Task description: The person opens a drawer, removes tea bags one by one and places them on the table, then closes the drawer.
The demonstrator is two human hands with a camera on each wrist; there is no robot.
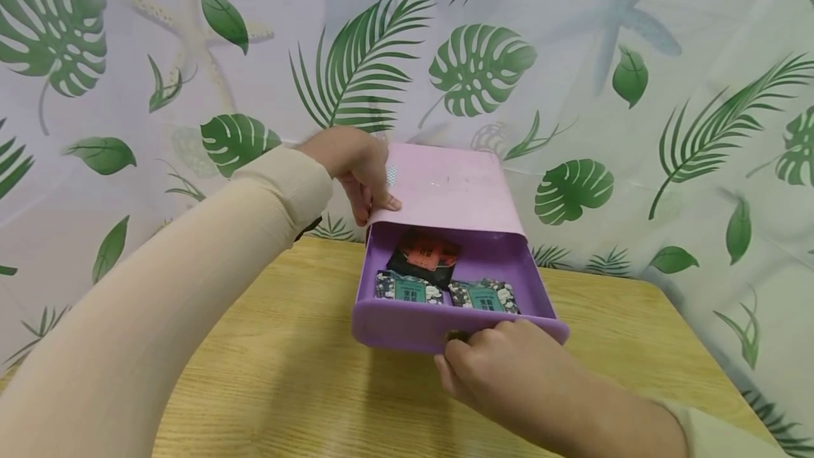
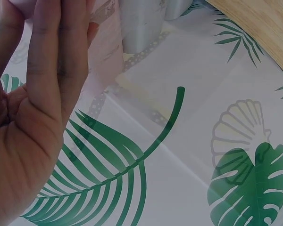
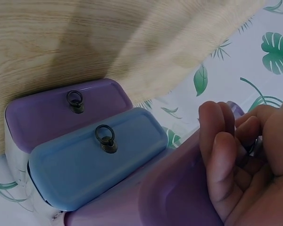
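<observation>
A pink drawer cabinet (image 1: 454,182) stands on the table with its purple top drawer (image 1: 397,327) pulled out toward me. Inside the drawer lie a black-and-red sachet (image 1: 425,257) and two patterned sachets with green labels, one at left (image 1: 408,288) and one at right (image 1: 485,296). My left hand (image 1: 364,172) grips the cabinet's front left top corner, thumb on top and fingers down the side. At the drawer's front, my right hand (image 1: 509,366) holds the ring pull (image 1: 456,336), which its curled fingers mostly hide.
Below the open drawer, the right wrist view shows a closed blue drawer (image 3: 99,160) and a closed purple drawer (image 3: 61,115), each with a ring pull. The wooden table (image 1: 254,373) meets a leaf-patterned cloth (image 1: 407,41) close behind the cabinet.
</observation>
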